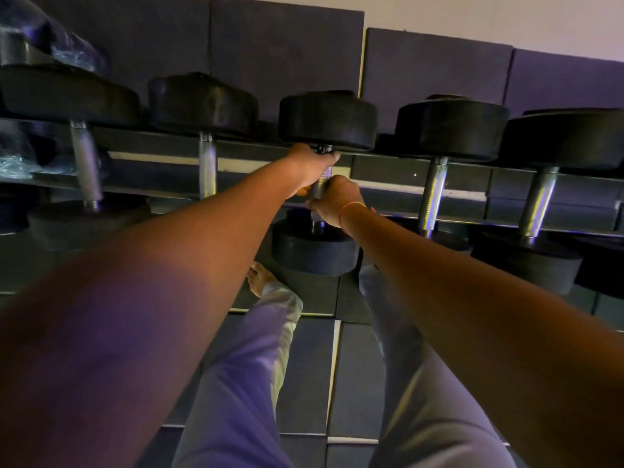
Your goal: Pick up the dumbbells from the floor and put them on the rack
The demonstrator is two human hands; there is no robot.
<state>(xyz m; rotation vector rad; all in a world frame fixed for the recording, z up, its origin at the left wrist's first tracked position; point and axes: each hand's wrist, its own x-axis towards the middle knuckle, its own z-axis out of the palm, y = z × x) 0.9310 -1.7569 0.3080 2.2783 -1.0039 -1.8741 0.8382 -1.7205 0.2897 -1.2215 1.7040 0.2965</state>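
Both hands [312, 165] [334, 201] seemingly grip dumbbell [326, 121] between racked neighbours [452, 128].

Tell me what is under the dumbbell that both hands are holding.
Under the held dumbbell lie dark floor tiles and a bare foot. Its near head and the right hand cover whatever rack rail sits beneath.

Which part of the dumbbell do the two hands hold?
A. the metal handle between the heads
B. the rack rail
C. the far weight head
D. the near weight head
A: both the left hand and the right hand close around the metal handle of the dumbbell at the rack.
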